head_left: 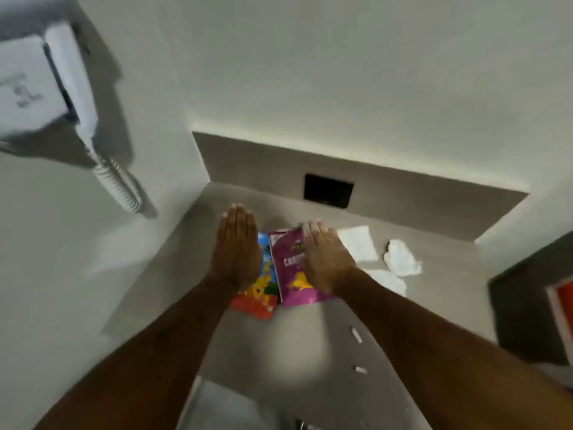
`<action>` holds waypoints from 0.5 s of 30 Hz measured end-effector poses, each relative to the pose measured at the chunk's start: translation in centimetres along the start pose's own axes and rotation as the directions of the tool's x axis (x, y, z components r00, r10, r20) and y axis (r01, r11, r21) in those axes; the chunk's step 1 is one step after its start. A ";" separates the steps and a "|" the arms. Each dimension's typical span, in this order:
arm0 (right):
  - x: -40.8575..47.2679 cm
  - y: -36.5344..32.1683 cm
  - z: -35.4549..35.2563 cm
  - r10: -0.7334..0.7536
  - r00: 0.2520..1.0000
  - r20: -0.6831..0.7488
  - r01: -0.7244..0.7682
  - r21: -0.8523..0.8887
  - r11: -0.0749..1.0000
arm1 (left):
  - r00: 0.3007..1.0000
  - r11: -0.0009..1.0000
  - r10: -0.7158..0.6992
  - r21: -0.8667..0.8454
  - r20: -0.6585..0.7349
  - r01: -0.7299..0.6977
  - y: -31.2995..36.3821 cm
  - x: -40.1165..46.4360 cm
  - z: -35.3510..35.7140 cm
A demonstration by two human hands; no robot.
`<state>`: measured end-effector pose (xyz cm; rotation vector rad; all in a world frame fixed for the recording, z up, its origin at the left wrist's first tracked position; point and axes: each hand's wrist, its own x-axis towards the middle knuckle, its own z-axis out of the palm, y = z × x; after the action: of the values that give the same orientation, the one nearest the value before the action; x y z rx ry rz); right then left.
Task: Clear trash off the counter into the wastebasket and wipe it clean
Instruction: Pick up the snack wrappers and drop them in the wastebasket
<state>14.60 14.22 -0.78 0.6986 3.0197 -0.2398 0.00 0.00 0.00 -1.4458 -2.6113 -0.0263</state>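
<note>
Purple snack bag [296, 271] lay flat on grey counter [310, 342], overlapping a blue-and-red bag [260, 293]. Left hand [237, 249] and right hand [325, 259] flat, fingers extended, grip released.

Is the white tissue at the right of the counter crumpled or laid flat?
Crumpled. The white tissue sits bunched in an irregular, creased lump on the counter, unlike the flat napkin beside it.

Only blurred white letters on purple snack bag [293, 268], none legible
</note>
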 end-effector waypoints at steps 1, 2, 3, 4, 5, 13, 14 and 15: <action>0.1 -0.2 1.7 0.026 0.992 0.121 -0.024 -0.016 1.000 | 0.988 1.000 -0.031 0.009 0.151 0.030 -0.2 -0.6 2.2; 0.2 -0.4 2.7 0.026 0.976 0.215 -0.023 -0.015 1.000 | 0.950 1.000 -0.011 -0.009 0.311 0.014 -0.2 -0.9 3.4; 0.1 -0.6 3.7 0.044 0.955 0.294 -0.048 0.006 0.999 | 0.901 1.000 0.007 -0.028 0.433 0.006 -0.4 -1.6 5.2; 0.1 -0.7 4.1 0.059 0.939 0.338 -0.079 0.045 0.996 | 0.855 0.998 0.033 -0.058 0.517 -0.003 -0.6 -1.9 5.9; 0.6 -1.0 4.2 0.076 0.931 0.358 -0.112 0.080 0.991 | 0.834 0.997 0.055 -0.080 0.550 -0.013 -0.7 -1.8 6.6; 3.0 -2.3 3.6 0.087 0.956 0.279 -0.084 -0.023 0.996 | 0.899 0.994 0.054 -0.113 0.434 -0.005 -0.7 -0.8 6.8; 2.9 -2.4 3.9 0.086 0.956 0.281 -0.083 -0.023 0.996 | 0.909 0.990 0.062 -0.141 0.411 -0.004 -0.6 -1.1 7.0; 2.6 -2.5 4.1 0.084 0.958 0.273 -0.079 -0.028 0.996 | 0.913 0.981 0.072 -0.196 0.402 0.009 -0.5 -1.5 7.1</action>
<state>11.13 12.45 -4.61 0.7201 2.7208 -0.2820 -0.53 -0.83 -7.15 -1.7214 -2.9863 0.0299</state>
